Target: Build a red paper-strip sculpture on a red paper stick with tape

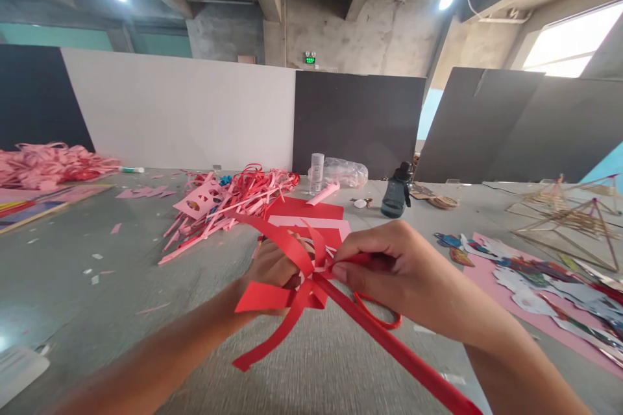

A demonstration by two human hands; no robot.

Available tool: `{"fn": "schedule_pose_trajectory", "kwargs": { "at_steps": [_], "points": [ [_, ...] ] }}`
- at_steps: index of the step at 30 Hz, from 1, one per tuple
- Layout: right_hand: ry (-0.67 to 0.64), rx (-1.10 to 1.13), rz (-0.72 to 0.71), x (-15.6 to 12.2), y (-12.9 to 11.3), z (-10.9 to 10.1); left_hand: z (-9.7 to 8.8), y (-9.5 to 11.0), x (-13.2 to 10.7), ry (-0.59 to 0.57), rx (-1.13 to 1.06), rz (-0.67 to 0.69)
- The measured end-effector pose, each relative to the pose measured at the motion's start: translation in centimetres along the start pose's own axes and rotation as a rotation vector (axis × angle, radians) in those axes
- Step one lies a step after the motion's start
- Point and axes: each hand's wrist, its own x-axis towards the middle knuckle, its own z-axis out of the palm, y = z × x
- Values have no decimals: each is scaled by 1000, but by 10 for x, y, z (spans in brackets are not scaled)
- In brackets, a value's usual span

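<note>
A red paper piece with several strips fanning out from its middle (292, 298) is held up in front of me. Behind the fanned strips, my left hand (280, 260) grips it with curled fingers, partly hidden by the paper. My right hand (384, 266) pinches red paper close to the centre, thumb against the fingers. From that centre a long folded red strip (389, 343) slants down to the lower right. A thin red loop (384, 323) hangs beneath my right hand. Red and pink paper sheets (311, 209) lie on the table just beyond both hands.
Red and pink strips are heaped (257, 188) ahead left, with another pink pile (43, 165) farther left. A clear bottle (316, 174) and a dark water bottle (395, 191) stand at the back. Cut-outs on pink paper (540, 279) and stick frames (579, 220) occupy the right.
</note>
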Motion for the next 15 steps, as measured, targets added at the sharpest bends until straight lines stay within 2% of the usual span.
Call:
{"fn": "schedule_pose_trajectory", "kwargs": {
  "at_steps": [4,12,15],
  "points": [
    [9,-28,-2,0,-1,-1,1,0,2,-43,-3,17],
    [24,-10,-31,2,2,2,0,-2,7,11,-3,115],
    [32,-1,-20,3,2,5,0,-4,5,-18,-10,133]
  ]
}}
